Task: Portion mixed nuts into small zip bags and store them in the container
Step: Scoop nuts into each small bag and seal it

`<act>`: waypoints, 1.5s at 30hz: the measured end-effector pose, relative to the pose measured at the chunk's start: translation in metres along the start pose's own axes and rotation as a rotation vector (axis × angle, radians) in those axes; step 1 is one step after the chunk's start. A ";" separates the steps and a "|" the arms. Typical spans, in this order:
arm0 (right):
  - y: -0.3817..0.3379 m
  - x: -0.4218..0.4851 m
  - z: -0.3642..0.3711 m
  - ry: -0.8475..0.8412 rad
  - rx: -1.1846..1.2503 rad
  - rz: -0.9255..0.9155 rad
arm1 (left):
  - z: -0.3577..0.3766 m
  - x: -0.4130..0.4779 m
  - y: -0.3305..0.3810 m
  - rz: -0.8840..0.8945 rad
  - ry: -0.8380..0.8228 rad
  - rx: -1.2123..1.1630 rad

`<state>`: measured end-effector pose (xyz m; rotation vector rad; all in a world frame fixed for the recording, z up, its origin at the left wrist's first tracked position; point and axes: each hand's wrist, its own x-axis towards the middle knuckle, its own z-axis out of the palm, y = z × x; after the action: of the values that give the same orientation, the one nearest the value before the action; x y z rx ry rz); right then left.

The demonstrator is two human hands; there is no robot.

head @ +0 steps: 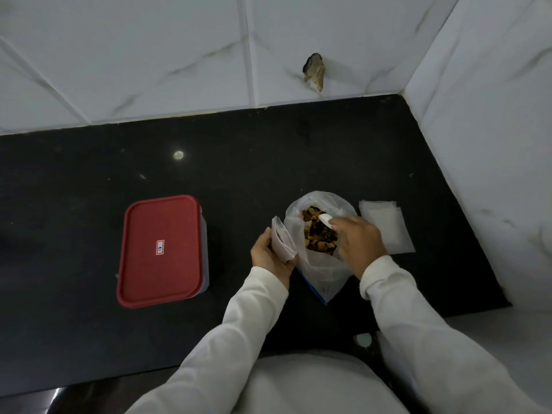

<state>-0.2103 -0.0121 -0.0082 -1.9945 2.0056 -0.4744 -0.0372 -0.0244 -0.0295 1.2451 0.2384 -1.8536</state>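
Note:
A large clear plastic bag (321,274) stands open on the black counter, filled with brown mixed nuts (316,234). My right hand (357,243) reaches over its mouth and grips a white spoon (326,219) whose bowl rests on the nuts. Just left of the big bag, my left hand (270,253) holds a small zip bag (282,239) upright with its mouth open. A stack of flat small zip bags (385,225) lies to the right of the big bag. The container (161,251), with its red lid closed, sits further left.
The black counter (268,156) ends at a white tiled wall behind and a white wall on the right. A chipped hole (313,70) marks the back tiles. The counter's front edge runs below my sleeves.

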 end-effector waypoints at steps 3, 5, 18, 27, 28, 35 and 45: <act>-0.002 -0.003 0.007 -0.056 -0.061 -0.009 | 0.000 0.003 -0.004 0.015 0.015 -0.004; -0.001 -0.007 0.008 -0.073 -0.065 -0.013 | 0.001 0.005 -0.006 0.023 0.019 0.004; -0.007 -0.002 0.009 -0.064 0.153 0.090 | 0.002 0.011 -0.012 0.045 0.052 0.042; -0.011 -0.004 0.015 0.045 0.271 0.104 | 0.003 0.011 -0.012 0.067 0.050 0.054; -0.013 -0.002 0.015 0.032 0.282 0.105 | 0.004 0.012 -0.013 0.071 0.053 0.049; -0.015 -0.008 0.007 -0.097 0.363 0.283 | 0.005 0.013 -0.013 0.085 0.061 0.029; -0.005 -0.004 -0.004 -0.120 0.852 0.794 | 0.000 0.007 -0.006 0.061 0.054 0.009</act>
<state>-0.2069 -0.0081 -0.0027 -0.6530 1.8495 -0.7888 -0.0431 -0.0246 -0.0371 1.2959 0.2189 -1.7724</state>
